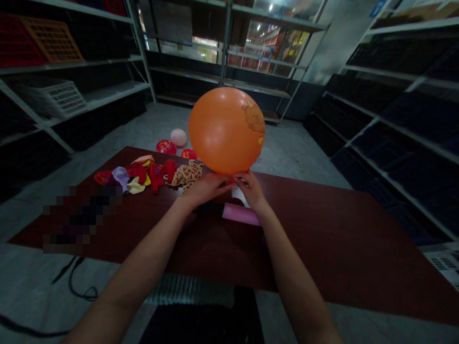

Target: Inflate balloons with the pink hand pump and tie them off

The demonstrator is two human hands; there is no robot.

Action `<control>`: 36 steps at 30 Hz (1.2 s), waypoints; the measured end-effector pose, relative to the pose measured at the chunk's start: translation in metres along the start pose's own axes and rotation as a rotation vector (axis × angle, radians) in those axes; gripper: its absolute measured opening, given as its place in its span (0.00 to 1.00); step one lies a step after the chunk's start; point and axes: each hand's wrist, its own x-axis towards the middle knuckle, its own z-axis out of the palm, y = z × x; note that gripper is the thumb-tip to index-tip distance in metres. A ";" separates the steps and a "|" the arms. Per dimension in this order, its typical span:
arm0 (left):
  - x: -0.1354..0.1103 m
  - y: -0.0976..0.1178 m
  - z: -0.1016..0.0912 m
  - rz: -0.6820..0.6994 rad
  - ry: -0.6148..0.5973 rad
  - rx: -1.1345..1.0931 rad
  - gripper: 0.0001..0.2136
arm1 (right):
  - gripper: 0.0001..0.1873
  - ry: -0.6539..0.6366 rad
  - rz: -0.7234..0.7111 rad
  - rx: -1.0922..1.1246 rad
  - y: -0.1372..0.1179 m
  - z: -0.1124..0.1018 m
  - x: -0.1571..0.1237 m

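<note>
a large, round, orange rubber balloon with a printed bear [224, 136] is blown up full and sits upright over the far part of the dark red-brown desk [322, 220], its neck down between the hands. the left hand [210, 188] has its fingers closed on the neck, and the right hand [251, 191] seems to pinch it from the other side with thumb and fingertips, leaving hardly any gap. the light is dim and the fingers cover the spot, so i can't tell whether the neck is knotted.

as far as shows, the filling of this balloon looks done. on the floor past the desk lie a pale pink round balloon [178, 137] and shiny red patterned balloons [166, 147], also filled. limp red, yellow and lilac rubber balloons [154, 177] lie flat on the desk, not blown up, beside a tan heap of twisted strands [186, 175]. a smooth pink tube-like piece [241, 214] lies just by the right wrist.
</note>
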 end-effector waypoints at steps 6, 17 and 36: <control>0.001 0.000 -0.003 0.006 0.094 -0.399 0.15 | 0.10 0.011 0.028 0.091 -0.002 0.004 -0.002; -0.003 -0.010 -0.035 -0.053 -0.114 -0.781 0.12 | 0.14 -0.006 0.022 0.162 -0.008 0.009 -0.004; -0.044 -0.060 -0.035 -0.485 -0.212 0.112 0.07 | 0.14 0.174 0.046 0.440 -0.009 0.021 -0.006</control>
